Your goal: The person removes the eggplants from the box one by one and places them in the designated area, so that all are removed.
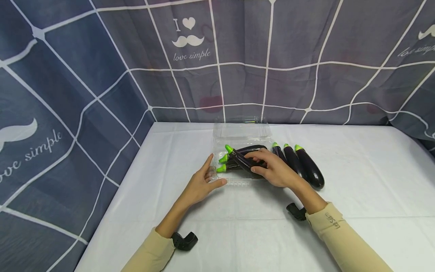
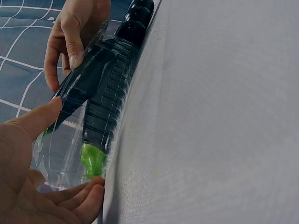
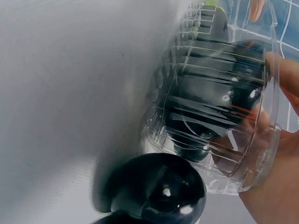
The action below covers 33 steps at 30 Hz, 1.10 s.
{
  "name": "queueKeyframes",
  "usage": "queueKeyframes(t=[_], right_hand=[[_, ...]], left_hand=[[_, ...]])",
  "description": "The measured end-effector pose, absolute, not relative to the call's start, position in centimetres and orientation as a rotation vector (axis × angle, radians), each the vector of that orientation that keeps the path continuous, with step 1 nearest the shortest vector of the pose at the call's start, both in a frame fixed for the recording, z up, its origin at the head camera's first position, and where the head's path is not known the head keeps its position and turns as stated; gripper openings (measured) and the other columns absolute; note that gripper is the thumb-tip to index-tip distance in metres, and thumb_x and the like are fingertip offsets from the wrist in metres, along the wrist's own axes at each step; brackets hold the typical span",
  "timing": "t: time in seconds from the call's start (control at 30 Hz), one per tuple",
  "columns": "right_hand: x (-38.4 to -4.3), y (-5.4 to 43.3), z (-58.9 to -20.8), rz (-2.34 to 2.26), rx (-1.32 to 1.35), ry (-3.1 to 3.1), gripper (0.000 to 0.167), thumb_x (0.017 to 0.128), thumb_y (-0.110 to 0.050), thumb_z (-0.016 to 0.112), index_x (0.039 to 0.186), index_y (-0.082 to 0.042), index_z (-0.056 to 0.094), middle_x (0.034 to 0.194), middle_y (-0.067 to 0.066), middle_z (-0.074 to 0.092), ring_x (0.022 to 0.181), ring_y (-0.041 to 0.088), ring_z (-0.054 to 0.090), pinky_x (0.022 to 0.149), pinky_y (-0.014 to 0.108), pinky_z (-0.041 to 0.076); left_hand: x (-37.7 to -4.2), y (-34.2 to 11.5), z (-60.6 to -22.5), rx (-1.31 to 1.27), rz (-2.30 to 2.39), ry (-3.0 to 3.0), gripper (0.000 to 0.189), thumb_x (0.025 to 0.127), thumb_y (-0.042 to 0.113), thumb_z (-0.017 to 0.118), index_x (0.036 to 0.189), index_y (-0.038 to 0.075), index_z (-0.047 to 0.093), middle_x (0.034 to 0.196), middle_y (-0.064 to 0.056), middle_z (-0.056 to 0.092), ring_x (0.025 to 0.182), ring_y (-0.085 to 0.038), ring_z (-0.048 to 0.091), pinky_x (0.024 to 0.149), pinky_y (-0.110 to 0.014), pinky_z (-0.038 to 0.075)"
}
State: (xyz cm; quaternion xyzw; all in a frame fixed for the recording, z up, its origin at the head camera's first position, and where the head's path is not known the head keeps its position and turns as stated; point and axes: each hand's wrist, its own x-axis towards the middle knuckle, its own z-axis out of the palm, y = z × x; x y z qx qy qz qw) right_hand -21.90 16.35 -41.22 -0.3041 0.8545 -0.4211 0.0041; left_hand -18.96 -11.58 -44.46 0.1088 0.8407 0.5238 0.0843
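A clear plastic clamshell box (image 1: 238, 183) lies with its lid (image 1: 242, 131) folded back, away from the person. Inside it are two eggplants (image 1: 253, 148) with green stems pointing left. My right hand (image 1: 276, 170) grips another eggplant (image 1: 239, 160) between thumb and fingers, slanted over those two, its stem toward the far left. At the box's left end, my left hand (image 1: 198, 185) holds the wall, thumb and fingers spread around the corner. The left wrist view shows that thumb on the rim and a green stem (image 2: 92, 158) behind the clear wall.
Three eggplants (image 1: 307, 166) lie side by side just right of the box, partly behind the right hand. White cloth (image 1: 367, 181) covers the table. A patterned grey-blue curtain (image 1: 244, 87) hangs along the back and left edges. Black wrist mounts (image 1: 185, 241) stick out from both sleeves.
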Motion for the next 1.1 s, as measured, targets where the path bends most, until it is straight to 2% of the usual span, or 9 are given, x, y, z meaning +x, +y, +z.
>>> queueKeyframes(t=[0.23,0.43,0.53,0.73,1.1], right_hand=[[-21.78,16.56,-40.98,-1.333,-0.937,2.654,0.043,0.096,-0.006,0.063,0.139,-0.013,0.058,0.118,0.011,0.055,0.109,0.027,0.054,0.086,0.044,0.047],[-21.91,16.46,-40.95,-1.308,-0.969,2.641,0.047,0.098,-0.003,0.059,0.143,-0.016,0.056,0.133,0.009,0.054,0.119,0.025,0.051,0.098,0.048,0.043],[-22.0,16.32,-40.95,-1.286,-0.997,2.642,0.045,0.098,-0.001,0.057,0.141,-0.014,0.058,0.135,0.007,0.056,0.123,0.023,0.049,0.1,0.047,0.042],[-21.89,16.2,-40.99,-1.302,-0.979,2.633,0.043,0.099,0.0,0.054,0.139,-0.013,0.059,0.133,0.006,0.056,0.117,0.022,0.05,0.095,0.046,0.043],[-21.57,16.22,-41.33,-1.326,-0.889,2.685,0.052,0.091,-0.005,0.068,0.141,-0.015,0.057,0.14,0.008,0.052,0.128,0.028,0.046,0.102,0.055,0.04]], left_hand=[[-19.01,-11.46,-44.28,0.324,1.559,2.514,0.099,0.086,0.043,0.077,0.16,0.024,0.015,0.148,-0.023,0.041,0.132,-0.035,0.046,0.106,-0.041,0.043],[-19.02,-11.41,-44.36,0.319,1.57,2.505,0.099,0.086,0.041,0.078,0.16,0.024,0.015,0.148,-0.023,0.04,0.132,-0.036,0.046,0.106,-0.04,0.043],[-19.02,-11.45,-44.42,0.318,1.575,2.501,0.099,0.086,0.04,0.078,0.16,0.024,0.014,0.149,-0.024,0.04,0.132,-0.037,0.045,0.106,-0.04,0.043],[-18.96,-11.5,-44.38,0.316,1.557,2.516,0.099,0.086,0.042,0.077,0.16,0.024,0.015,0.148,-0.023,0.04,0.132,-0.036,0.045,0.106,-0.04,0.043],[-19.04,-11.44,-44.31,0.313,1.582,2.498,0.098,0.086,0.039,0.078,0.16,0.024,0.015,0.149,-0.024,0.039,0.133,-0.034,0.045,0.107,-0.039,0.042]])
